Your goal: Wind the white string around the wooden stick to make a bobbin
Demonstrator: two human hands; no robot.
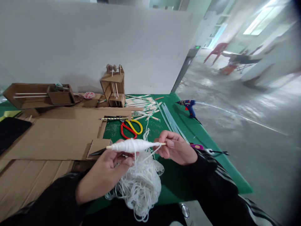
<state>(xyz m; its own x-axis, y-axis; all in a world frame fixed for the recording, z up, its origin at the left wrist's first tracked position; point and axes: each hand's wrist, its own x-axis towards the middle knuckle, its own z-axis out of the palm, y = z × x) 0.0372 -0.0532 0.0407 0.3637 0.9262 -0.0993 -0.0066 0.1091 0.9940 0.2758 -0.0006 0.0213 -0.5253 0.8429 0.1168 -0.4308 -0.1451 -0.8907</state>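
White yarn is wound thickly around a thin wooden stick, forming a spindle-shaped bobbin held level above the table. My left hand supports it from below near its left end, with fingers curled under and partly hidden behind the yarn. At the other end, my right hand pinches the bare tip of the stick between thumb and fingers. Strands run from the bobbin down to a loose heap of white yarn at the table's front edge. Just beyond the bobbin lie scissors with one red and one yellow handle.
Cardboard sheets cover the left side of the green table. Behind stand a cardboard frame and a long cardboard box. Wrapped chopsticks, clear glue sticks and a blue glue gun lie at the back right.
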